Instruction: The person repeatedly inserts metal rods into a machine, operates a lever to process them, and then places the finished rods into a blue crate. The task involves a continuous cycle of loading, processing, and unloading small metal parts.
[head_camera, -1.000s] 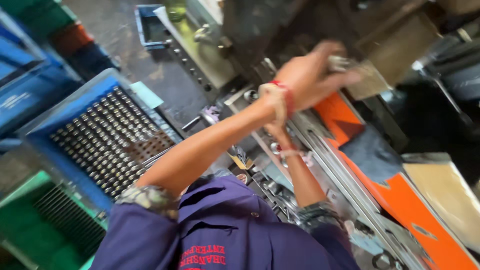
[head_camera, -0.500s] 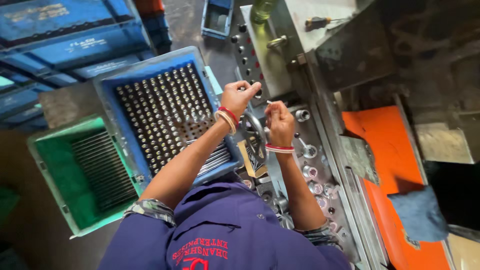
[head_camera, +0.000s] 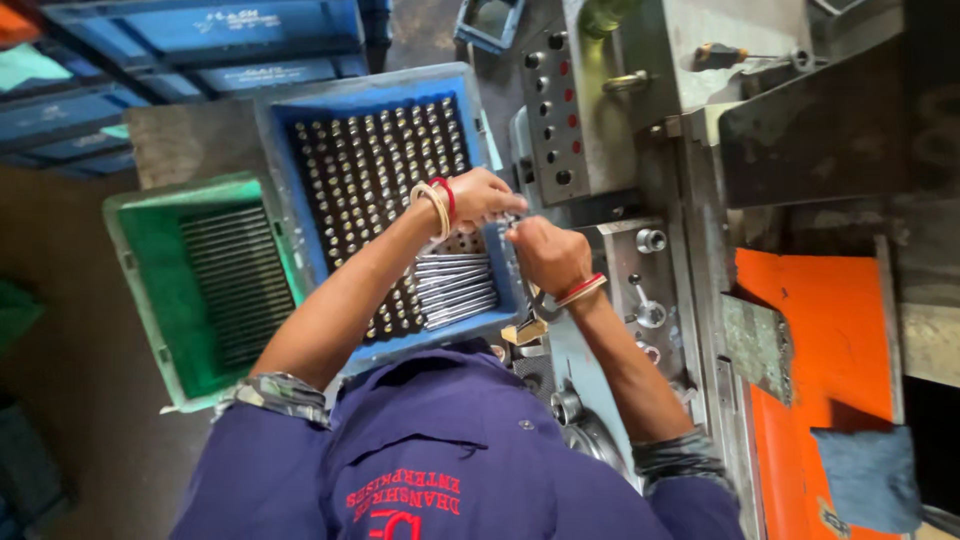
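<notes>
Both hands meet over the blue plastic crate (head_camera: 300, 130) of upright steel pins: left hand (head_camera: 487, 195) and right hand (head_camera: 545, 255) pinching a thin metal rod (head_camera: 512, 222) between them; next comes seating it squarely

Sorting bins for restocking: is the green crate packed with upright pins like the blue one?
No. The green crate holds long metal rods lying flat, whereas the blue crate holds upright pins.

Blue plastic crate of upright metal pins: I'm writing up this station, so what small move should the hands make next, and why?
Probably lower the piece into the blue plastic crate. Both the left hand and right hand meet at its near right edge, pinching something small I can't make out, just above the loose metal rods lying there.
</notes>
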